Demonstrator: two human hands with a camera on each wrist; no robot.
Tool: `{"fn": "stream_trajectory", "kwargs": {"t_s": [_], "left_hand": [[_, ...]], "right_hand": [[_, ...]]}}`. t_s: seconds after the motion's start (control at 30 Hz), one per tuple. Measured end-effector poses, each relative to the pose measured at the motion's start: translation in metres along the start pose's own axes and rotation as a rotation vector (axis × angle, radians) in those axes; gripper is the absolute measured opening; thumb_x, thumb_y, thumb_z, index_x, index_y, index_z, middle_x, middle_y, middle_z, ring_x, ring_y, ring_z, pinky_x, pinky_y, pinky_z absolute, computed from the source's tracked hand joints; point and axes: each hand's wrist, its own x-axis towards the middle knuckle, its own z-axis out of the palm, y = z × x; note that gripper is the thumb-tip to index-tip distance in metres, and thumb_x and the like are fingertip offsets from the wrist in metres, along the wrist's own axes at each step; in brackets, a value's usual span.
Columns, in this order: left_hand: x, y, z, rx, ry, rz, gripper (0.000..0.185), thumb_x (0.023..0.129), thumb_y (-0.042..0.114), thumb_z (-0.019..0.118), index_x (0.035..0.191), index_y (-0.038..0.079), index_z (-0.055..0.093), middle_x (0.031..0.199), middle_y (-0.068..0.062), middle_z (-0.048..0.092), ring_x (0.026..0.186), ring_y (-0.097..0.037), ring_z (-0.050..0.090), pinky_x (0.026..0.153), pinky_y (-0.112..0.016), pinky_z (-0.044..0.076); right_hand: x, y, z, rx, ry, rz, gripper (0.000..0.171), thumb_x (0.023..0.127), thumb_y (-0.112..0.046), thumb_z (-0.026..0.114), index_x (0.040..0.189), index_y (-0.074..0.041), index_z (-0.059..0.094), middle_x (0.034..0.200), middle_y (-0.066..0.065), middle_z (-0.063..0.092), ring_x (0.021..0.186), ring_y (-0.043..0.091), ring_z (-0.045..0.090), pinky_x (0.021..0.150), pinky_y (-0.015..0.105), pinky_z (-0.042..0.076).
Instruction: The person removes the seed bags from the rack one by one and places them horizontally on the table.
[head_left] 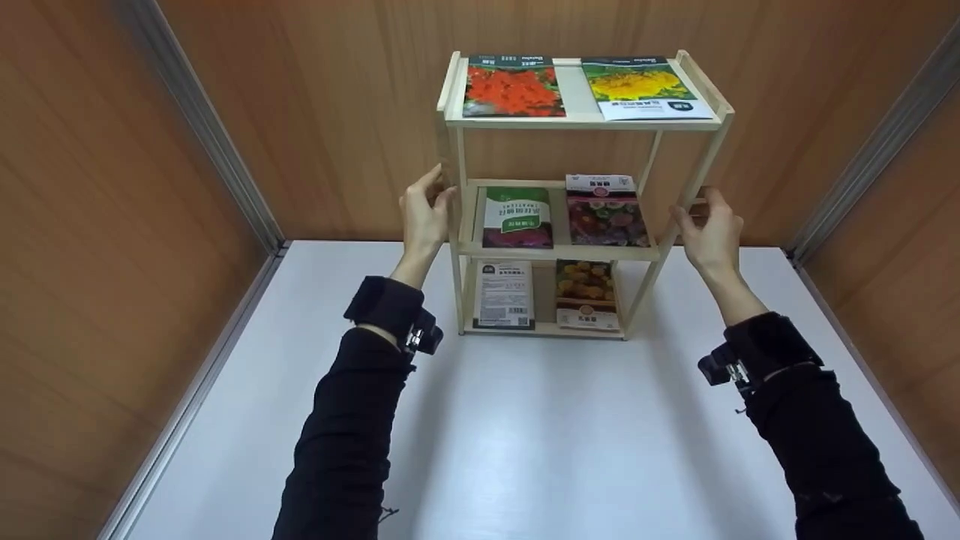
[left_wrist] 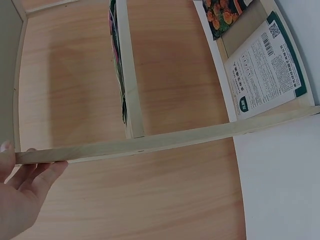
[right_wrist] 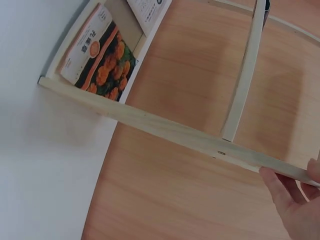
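Note:
A three-tier wooden rack [head_left: 585, 124] stands upright on the white table, two flat packets with flower pictures or print on each tier. My left hand [head_left: 426, 214] grips its left front post between thumb and fingers, as the left wrist view shows on the post [left_wrist: 90, 152]. On the other side, my right hand [head_left: 712, 232] holds the right post [right_wrist: 170, 130] the same way, just above the middle tier. On top lie a red-flower packet [head_left: 514, 90] and a yellow-flower packet [head_left: 645, 86]. The middle tier bears a green-and-white packet [head_left: 517, 217] and a purple-flower packet [head_left: 606, 214].
On the bottom tier lie a white printed packet [head_left: 504, 294] and an orange-flower packet [head_left: 586, 292]. Behind the rack rises a wood-grain wall [head_left: 315, 135]. More wood panels with metal edge strips [head_left: 217, 135] flank the white table [head_left: 510, 435].

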Motion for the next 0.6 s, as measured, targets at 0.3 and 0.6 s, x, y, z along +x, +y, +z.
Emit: {"fn": "stream_trajectory", "kwargs": {"t_s": [0.3,0.6], "left_hand": [[-0.004,0.011,-0.007,0.358,0.014,0.051,0.033,0.086,0.011,0.057,0.117,-0.002,0.054,0.102,-0.014,0.061,0.087,-0.023,0.06,0.071,-0.029,0.049],[-0.026,0.027,-0.012,0.753,-0.003,0.095,0.021,0.085,0.017,0.058,0.097,0.0,0.057,0.092,-0.012,0.058,0.082,-0.028,0.059,0.061,-0.039,0.049]], "right_hand": [[-0.006,-0.009,-0.014,-0.016,-0.111,0.018,0.037,0.087,-0.022,0.054,0.11,0.007,0.052,0.1,0.025,0.059,0.088,0.031,0.059,0.07,0.028,0.05],[-0.03,-0.021,-0.026,-0.087,-0.191,0.0,0.033,0.087,-0.021,0.055,0.104,0.008,0.056,0.097,0.023,0.06,0.086,0.032,0.058,0.064,0.025,0.044]]}}
